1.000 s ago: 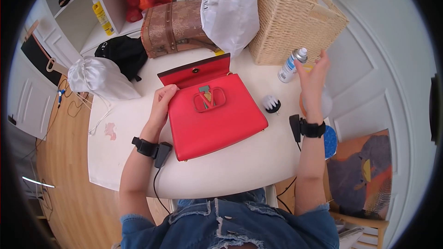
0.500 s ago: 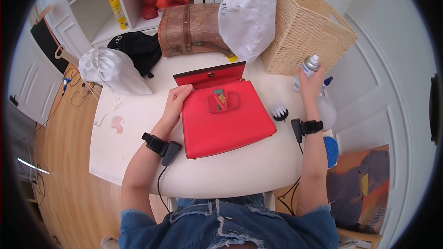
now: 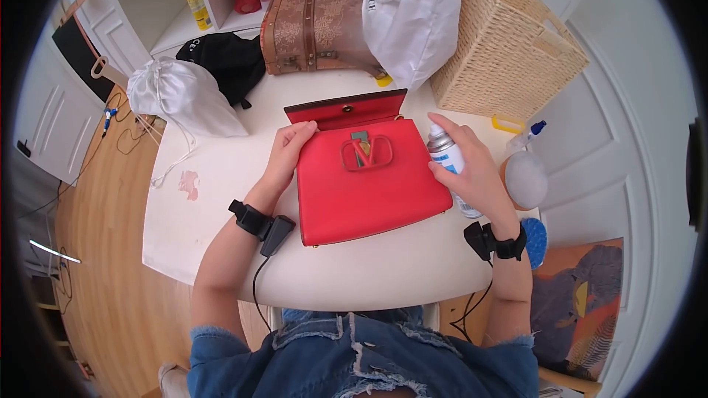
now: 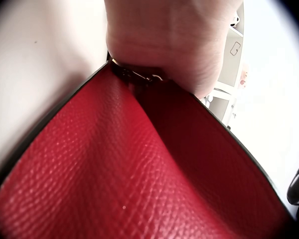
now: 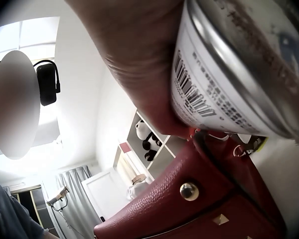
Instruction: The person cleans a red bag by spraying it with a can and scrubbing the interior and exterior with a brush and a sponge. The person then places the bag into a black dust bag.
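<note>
A red handbag (image 3: pixel 369 199) lies on the white table with its flap (image 3: pixel 346 109) lifted back and a V-shaped buckle on its front. At its upper left corner, my left hand (image 3: pixel 290 149) grips the edge; the left wrist view shows the folded red side (image 4: pixel 104 149) close up below the palm. My right hand (image 3: pixel 476 169) holds a white aerosol can (image 3: pixel 445 149) beside the bag's right edge, its nozzle end toward the back of the table. In the right wrist view the can's metal base (image 5: pixel 229 64) and barcode label show over the bag's studded underside (image 5: pixel 189 191).
Along the back stand a brown trunk (image 3: pixel 324 29), a white dust bag (image 3: pixel 409 22) and a wicker basket (image 3: pixel 509 44). A white satin pouch (image 3: pixel 177 96) and a black cloth bag (image 3: pixel 228 66) are at left. Right of my hand are a blue-capped bottle (image 3: pixel 527 135) and a blue pad (image 3: pixel 536 242).
My right hand took hold of the aerosol can by the basket and brought it left and nearer, beside the bag. The black-and-white brush has gone out of sight. My left hand stays at the bag's corner.
</note>
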The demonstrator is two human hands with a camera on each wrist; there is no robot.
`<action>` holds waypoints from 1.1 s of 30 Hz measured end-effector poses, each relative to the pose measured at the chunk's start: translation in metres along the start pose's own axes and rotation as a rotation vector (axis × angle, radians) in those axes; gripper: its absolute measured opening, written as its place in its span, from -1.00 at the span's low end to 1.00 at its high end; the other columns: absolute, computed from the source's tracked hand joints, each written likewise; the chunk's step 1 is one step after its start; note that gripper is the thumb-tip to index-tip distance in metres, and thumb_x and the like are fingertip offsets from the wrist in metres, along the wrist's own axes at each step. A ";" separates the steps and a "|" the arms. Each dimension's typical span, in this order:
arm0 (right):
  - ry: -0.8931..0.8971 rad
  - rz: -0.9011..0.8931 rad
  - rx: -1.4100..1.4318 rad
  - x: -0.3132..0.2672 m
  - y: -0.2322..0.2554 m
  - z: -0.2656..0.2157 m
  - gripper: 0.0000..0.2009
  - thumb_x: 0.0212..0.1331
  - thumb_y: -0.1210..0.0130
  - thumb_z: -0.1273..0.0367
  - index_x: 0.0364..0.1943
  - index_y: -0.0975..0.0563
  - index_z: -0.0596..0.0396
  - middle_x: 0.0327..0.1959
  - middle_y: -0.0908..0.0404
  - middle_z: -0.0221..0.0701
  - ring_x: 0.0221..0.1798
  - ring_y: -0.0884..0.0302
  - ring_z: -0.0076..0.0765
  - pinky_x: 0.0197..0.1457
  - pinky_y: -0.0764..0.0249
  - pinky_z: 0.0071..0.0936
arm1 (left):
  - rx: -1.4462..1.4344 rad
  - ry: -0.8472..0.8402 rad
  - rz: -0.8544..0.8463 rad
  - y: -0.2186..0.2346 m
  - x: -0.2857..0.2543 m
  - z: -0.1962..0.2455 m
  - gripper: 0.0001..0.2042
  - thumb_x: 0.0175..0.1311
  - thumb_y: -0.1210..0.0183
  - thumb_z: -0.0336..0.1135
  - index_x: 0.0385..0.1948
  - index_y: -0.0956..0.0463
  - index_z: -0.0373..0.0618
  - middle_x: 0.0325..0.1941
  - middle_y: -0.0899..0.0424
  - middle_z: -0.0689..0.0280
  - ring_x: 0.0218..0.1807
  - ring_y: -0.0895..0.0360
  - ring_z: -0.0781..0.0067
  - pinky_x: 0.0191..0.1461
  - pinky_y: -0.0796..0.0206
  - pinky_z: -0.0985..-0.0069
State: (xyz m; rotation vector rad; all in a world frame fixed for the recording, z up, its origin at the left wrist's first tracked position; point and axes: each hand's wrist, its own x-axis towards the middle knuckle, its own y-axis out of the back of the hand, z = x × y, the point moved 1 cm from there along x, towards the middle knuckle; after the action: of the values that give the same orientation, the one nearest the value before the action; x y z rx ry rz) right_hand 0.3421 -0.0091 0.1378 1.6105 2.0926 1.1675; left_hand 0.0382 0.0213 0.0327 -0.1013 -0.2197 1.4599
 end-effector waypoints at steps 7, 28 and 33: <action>0.011 0.012 -0.092 0.002 -0.005 -0.005 -0.44 0.00 -0.18 0.39 0.20 -0.37 -0.12 -0.26 -0.43 -0.20 -0.28 -0.54 -0.02 -0.17 -0.48 -0.23 | -0.012 0.011 -0.019 -0.001 -0.002 0.003 -0.69 0.43 0.00 -0.16 -0.47 -0.54 -0.13 -0.58 -0.51 0.56 -0.53 -0.35 0.86 -0.45 -0.12 0.79; 0.417 -0.106 -0.393 -0.017 -0.049 -0.091 -0.39 -0.11 -0.26 0.40 0.17 -0.41 -0.11 -0.28 -0.31 -0.24 -0.33 -0.51 -0.18 -0.35 -0.49 -0.34 | -0.034 0.020 0.013 0.003 0.001 -0.003 -0.70 0.41 -0.03 -0.15 -0.42 -0.56 -0.17 -0.52 -0.58 0.49 -0.47 -0.44 0.80 -0.37 -0.23 0.78; 0.440 -0.065 -0.405 -0.014 -0.063 -0.092 -0.40 -0.16 -0.23 0.44 0.14 -0.42 -0.02 -0.29 -0.39 -0.17 -0.47 -0.48 -0.25 -0.48 -0.47 -0.45 | -0.026 -0.011 0.055 -0.001 0.000 -0.001 -0.71 0.41 -0.03 -0.16 -0.41 -0.57 -0.17 -0.50 -0.60 0.47 -0.46 -0.45 0.79 -0.35 -0.27 0.76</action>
State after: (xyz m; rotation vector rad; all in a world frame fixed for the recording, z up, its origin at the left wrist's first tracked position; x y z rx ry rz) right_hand 0.2456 -0.0657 0.1488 1.1698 1.9402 1.9113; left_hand 0.0392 0.0210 0.0319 -0.1211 -0.2472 1.5129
